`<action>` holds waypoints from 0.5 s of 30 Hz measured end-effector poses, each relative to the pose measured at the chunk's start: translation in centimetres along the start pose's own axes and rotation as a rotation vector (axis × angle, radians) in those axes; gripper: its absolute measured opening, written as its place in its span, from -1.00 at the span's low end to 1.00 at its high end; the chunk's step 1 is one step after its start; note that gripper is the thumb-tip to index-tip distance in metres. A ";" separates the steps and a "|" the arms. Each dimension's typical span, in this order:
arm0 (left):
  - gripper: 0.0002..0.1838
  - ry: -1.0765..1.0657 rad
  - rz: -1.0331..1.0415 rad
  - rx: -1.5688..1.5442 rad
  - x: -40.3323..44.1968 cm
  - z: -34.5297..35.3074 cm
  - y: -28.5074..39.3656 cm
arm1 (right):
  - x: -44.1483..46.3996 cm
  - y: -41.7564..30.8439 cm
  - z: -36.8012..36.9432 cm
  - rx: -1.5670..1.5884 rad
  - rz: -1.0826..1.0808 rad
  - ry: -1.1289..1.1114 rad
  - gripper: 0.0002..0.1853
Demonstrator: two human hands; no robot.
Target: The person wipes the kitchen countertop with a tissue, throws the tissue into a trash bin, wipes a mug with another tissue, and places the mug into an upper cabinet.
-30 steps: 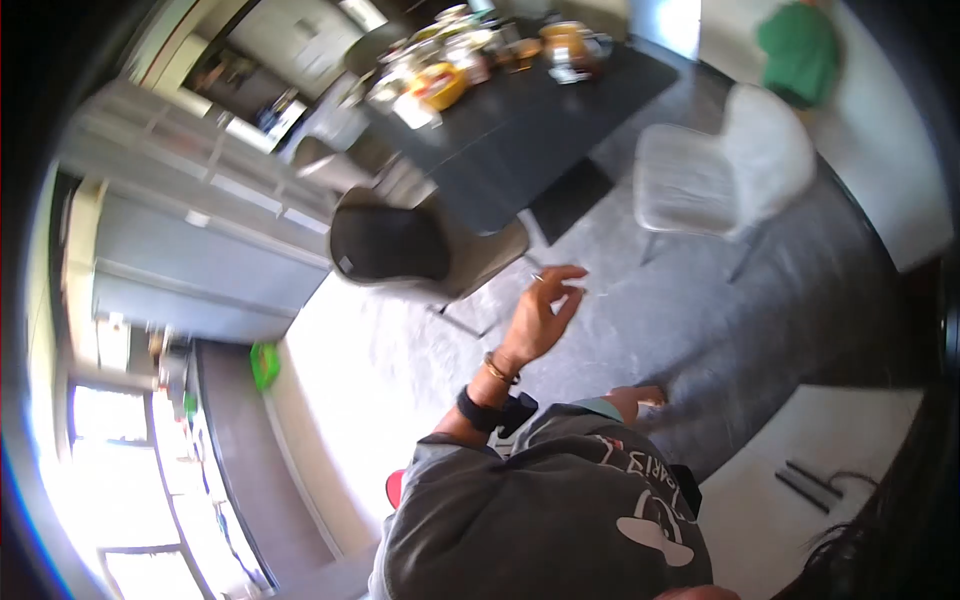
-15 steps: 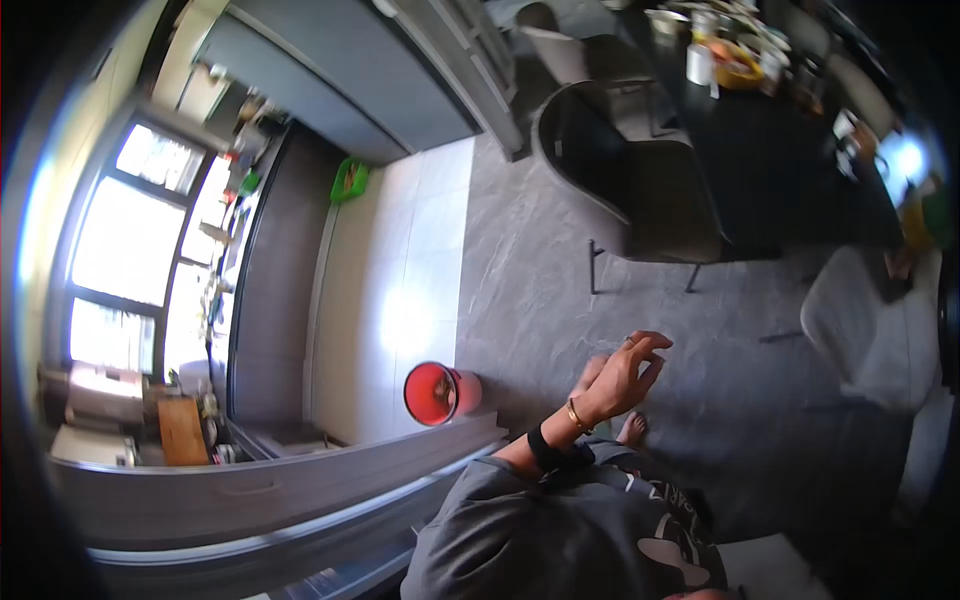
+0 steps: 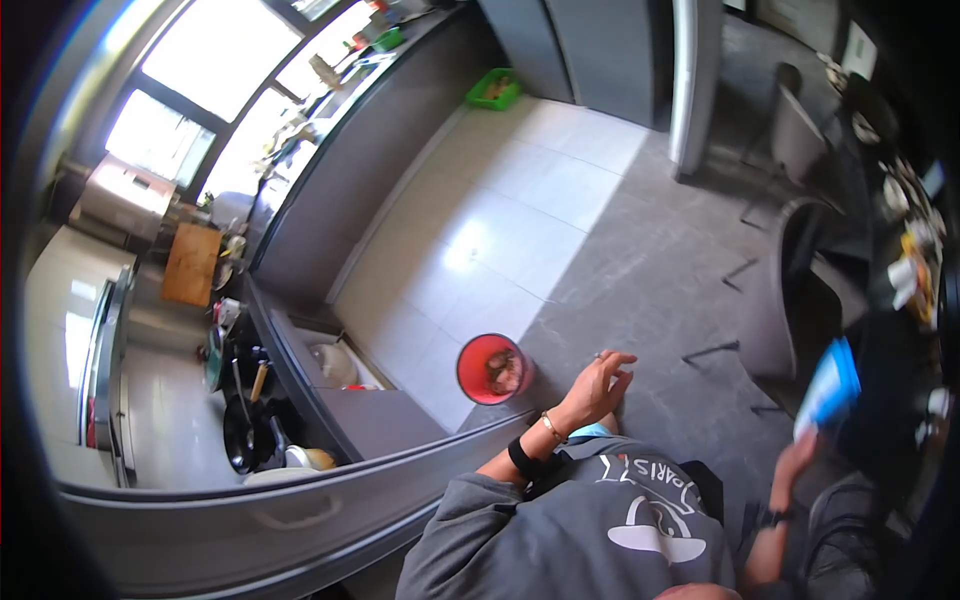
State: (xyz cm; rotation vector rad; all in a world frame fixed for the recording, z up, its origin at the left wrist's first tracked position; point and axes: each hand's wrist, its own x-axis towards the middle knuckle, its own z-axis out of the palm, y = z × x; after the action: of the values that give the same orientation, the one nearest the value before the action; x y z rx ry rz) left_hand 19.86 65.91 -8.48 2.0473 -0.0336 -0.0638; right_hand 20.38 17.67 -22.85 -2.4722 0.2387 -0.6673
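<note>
At the person's right side, a blue-and-white packet (image 3: 832, 385) projects lengthwise forward from the right hand (image 3: 797, 452), which grips its near end. The left hand (image 3: 600, 387), loosely curled and empty, lies farther off, beside the red bin (image 3: 473, 370).

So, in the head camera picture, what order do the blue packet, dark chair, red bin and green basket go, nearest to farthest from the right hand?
From the right hand:
1. Blue packet: held in it.
2. Dark chair: just beyond the hand.
3. Red bin: across to the left, on the floor.
4. Green basket: farthest, up by the grey cabinets.
</note>
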 end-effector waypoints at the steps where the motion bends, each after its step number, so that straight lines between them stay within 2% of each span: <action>1: -0.72 0.011 -0.006 -0.004 0.1 -1.7 -1.0 | 3.4 -4.5 5.8 0.084 -0.232 -0.069 -0.71; 2: -0.72 -0.007 -0.056 -0.018 0.2 -3.8 -0.8 | 6.6 -14.7 8.7 0.164 -0.424 -0.151 -0.71; 4: -0.67 0.003 -0.085 0.002 0.3 -6.3 -2.6 | 9.8 -32.9 11.2 0.481 -0.599 -0.421 -0.72; 6: -0.63 0.105 -0.134 -0.028 0.1 -8.8 -3.6 | 9.1 -41.4 15.8 0.484 -0.758 -0.621 -0.73; 8: -0.59 0.201 -0.168 -0.055 0.1 -11.0 -5.0 | 6.2 -47.0 19.2 0.422 -0.987 -0.699 -0.71; 10: -0.50 0.509 -0.318 -0.267 -0.7 -12.5 -7.3 | 3.3 -51.1 21.0 0.512 -1.109 -0.841 -0.66; 11: -0.48 0.617 -0.370 -0.403 -1.2 -13.1 -8.9 | 2.7 -52.4 21.9 0.530 -1.136 -0.852 -0.66; 13: -0.49 0.834 -0.399 -0.546 -2.6 -14.2 -12.0 | 1.9 -54.7 23.9 0.613 -1.170 -1.084 -0.60; 15: -0.49 0.972 -0.417 -0.594 -3.9 -15.2 -14.8 | 3.8 -56.3 27.6 0.628 -1.185 -1.083 -0.56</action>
State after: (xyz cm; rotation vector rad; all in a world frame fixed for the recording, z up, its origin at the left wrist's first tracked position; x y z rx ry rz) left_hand 16.86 86.34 -14.54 1.2894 0.9043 0.5922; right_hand 39.04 76.09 -9.46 -1.7816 -1.6219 0.2755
